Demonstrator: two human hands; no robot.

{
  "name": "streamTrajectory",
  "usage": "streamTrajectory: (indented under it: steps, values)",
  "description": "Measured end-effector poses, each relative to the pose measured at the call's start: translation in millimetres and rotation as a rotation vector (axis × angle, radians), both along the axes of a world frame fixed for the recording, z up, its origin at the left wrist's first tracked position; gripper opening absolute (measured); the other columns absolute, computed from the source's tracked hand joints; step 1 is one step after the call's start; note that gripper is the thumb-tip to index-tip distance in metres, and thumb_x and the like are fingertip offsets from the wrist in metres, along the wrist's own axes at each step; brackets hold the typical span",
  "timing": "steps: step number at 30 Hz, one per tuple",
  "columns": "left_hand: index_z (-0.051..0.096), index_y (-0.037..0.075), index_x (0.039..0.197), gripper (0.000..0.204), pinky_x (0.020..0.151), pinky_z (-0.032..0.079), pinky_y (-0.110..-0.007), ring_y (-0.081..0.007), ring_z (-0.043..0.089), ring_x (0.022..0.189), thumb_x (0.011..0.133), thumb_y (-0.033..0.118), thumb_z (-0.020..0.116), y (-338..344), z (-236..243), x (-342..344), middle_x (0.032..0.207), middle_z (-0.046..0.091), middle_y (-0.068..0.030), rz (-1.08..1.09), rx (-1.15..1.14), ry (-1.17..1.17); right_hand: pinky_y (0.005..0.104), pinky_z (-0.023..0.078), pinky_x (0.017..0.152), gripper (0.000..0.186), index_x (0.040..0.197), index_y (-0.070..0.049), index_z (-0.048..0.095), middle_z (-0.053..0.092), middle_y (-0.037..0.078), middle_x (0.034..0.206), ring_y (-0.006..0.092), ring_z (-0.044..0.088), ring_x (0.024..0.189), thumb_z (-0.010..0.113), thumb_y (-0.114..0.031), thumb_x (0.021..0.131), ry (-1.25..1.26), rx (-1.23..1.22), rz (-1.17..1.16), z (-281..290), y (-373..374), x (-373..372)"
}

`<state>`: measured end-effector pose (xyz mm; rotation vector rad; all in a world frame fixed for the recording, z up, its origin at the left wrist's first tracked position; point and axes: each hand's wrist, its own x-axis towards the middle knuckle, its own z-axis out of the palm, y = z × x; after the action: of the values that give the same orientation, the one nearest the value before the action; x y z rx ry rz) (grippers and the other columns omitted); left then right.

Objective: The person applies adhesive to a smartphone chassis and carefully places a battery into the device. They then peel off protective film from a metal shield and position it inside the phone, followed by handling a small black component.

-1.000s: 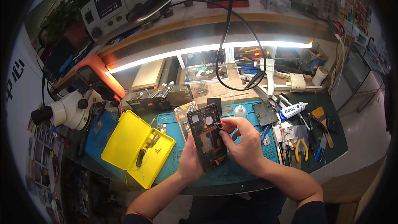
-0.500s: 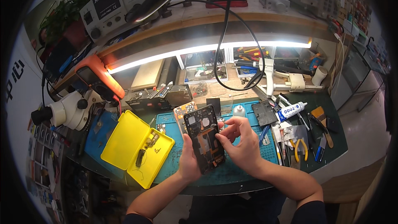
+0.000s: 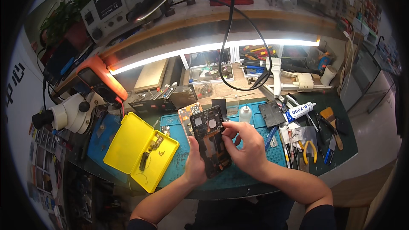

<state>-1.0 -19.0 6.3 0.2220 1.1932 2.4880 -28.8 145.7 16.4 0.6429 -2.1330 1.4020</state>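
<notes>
Both hands meet at one thing, the black phone frame (image 3: 211,142), which is held up between them over the blue mat (image 3: 174,175). Left hand (image 3: 195,164) has it from the lower left side, with the thumb along the left long edge; its other fingers go behind and I cannot see them, but the hold looks firm. Right hand (image 3: 247,147) comes from the other side, thumb and forefinger brought near together at the upper half of the right long edge. Whether these tips pinch some very small part, or only touch the frame, I cannot tell. The frame's long axis runs away from the person, its far end leaning a little to the left, and its open inner side faces up. Thus the left hand is the nearer one for supporting, while, in my judgement, fine work depends on the right fingertips and this right edge. Just behind the frame's upper left lies an orange phone part (image 3: 185,117), partly covered.
</notes>
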Motion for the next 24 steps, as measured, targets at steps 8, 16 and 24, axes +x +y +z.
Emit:
streamTrajectory:
  steps: [8, 16, 24]
  values:
    - [0.035, 0.001, 0.148, 0.096, 0.107, 0.044, -0.043, -0.0283, 0.051, 0.130, 0.094, 0.078, 0.017, 1.6, 5.6, -2.1, 0.143, 0.048, -0.0172, 0.027, -0.017, 0.029, 0.0270, 0.046, 0.057, 0.047, 0.124, -0.004, 0.058, 0.069, 0.003, 0.085, 0.0144, 0.061, 0.071, 0.072, 0.005, 0.080, 0.049, -0.059, 0.038, 2.9, -2.0, 4.3]
    - [0.039, 0.001, 0.146, 0.096, 0.104, 0.047, -0.043, -0.0283, 0.056, 0.125, 0.093, 0.079, 0.017, -4.8, 3.6, -1.7, 0.138, 0.053, -0.0174, 0.031, -0.030, 0.004, 0.0328, 0.053, 0.065, 0.037, 0.116, -0.002, 0.062, 0.069, 0.008, 0.084, 0.0228, 0.065, 0.075, 0.071, 0.006, 0.081, 0.140, -0.007, 0.065, 6.3, -3.8, 8.4]
    - [0.039, 0.002, 0.146, 0.094, 0.104, 0.047, -0.042, -0.0261, 0.055, 0.126, 0.094, 0.078, 0.016, -4.4, 5.4, -7.0, 0.138, 0.053, -0.0142, -0.008, 0.157, -0.062, 0.0355, 0.053, 0.072, 0.035, 0.109, -0.005, 0.064, 0.069, 0.007, 0.088, 0.0249, 0.065, 0.080, 0.073, 0.007, 0.077, 0.239, 0.039, 0.043, 3.3, -10.8, 3.6]
